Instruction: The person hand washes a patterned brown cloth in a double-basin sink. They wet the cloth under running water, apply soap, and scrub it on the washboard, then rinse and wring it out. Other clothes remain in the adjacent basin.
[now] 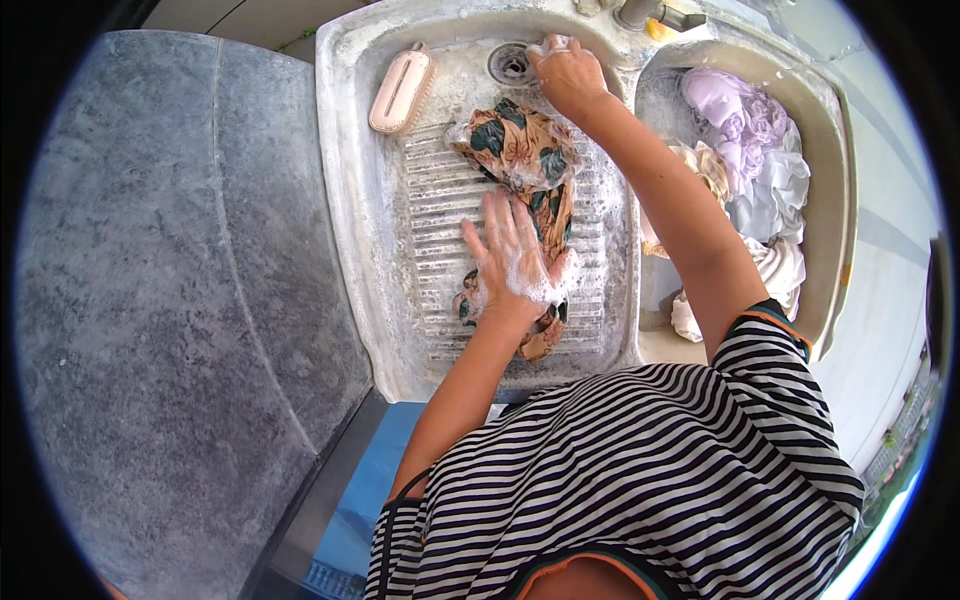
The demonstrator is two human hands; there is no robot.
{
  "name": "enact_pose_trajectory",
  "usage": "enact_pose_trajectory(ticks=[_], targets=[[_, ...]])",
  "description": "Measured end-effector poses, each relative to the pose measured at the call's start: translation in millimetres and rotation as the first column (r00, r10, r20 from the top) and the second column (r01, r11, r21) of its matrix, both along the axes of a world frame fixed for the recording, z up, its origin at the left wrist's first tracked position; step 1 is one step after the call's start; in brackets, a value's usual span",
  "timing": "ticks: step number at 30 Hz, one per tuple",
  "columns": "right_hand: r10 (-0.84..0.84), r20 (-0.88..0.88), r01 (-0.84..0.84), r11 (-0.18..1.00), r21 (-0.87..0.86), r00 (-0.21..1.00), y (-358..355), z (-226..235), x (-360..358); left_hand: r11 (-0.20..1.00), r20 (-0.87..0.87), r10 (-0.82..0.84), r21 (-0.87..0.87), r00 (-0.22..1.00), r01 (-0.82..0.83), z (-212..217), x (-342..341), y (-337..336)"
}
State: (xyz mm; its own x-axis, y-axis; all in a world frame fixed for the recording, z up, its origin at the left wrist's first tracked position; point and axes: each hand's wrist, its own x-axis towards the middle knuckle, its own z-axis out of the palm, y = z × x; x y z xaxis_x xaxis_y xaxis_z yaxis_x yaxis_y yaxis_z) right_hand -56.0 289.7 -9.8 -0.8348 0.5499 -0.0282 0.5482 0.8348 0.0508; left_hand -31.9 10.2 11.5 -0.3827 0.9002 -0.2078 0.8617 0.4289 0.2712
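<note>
A wet tan cloth (520,150) with dark green leaves and flowers lies bunched along the ribbed washboard of the stone sink. My left hand (515,250) rests flat on its lower part, fingers stretched out and foam over the wrist and thumb side. Up beside the round drain (512,65), at the far right corner of this basin, my right hand (568,75) is closed, its fingers curled and soapy. What it grips, if anything, is hidden.
A pale pink scrub brush (403,90) lies bristles down at the basin's far left. Lilac, white and cream clothes (765,170) fill the right basin (835,200). A tap (660,15) juts over the back rim. Left stands a grey slab counter (180,280).
</note>
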Motion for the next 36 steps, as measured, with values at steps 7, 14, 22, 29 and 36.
enact_pose_trajectory(ticks=[7, 14, 22, 29, 36], targets=[[0.122, -0.106, -0.120, 0.993, 0.020, 0.987, 10, 17, 16, 1.000, -0.050, -0.011, -0.022, 0.999, 0.009, 0, -2, -1], [0.041, 0.058, -0.055, 0.959, 0.276, 0.997, 81, 60, 15, 1.000, -0.028, -0.015, 0.012, 0.999, 0.015, -2, -1, -2], [0.282, -0.395, -0.300, 0.954, 0.016, 0.874, -74, 26, 9, 0.998, 0.002, 0.010, -0.063, 1.000, -0.010, 4, -2, 2], [0.032, -0.622, -0.353, 0.846, -0.401, 0.782, -162, 34, 95, 0.972, 0.010, 0.192, 0.134, 0.981, -0.192, -11, -1, -1], [-0.014, -0.349, -0.090, 0.955, -0.281, 0.937, -97, 2, 13, 0.992, -0.086, 0.065, -0.103, 0.994, -0.074, -7, -2, 5]])
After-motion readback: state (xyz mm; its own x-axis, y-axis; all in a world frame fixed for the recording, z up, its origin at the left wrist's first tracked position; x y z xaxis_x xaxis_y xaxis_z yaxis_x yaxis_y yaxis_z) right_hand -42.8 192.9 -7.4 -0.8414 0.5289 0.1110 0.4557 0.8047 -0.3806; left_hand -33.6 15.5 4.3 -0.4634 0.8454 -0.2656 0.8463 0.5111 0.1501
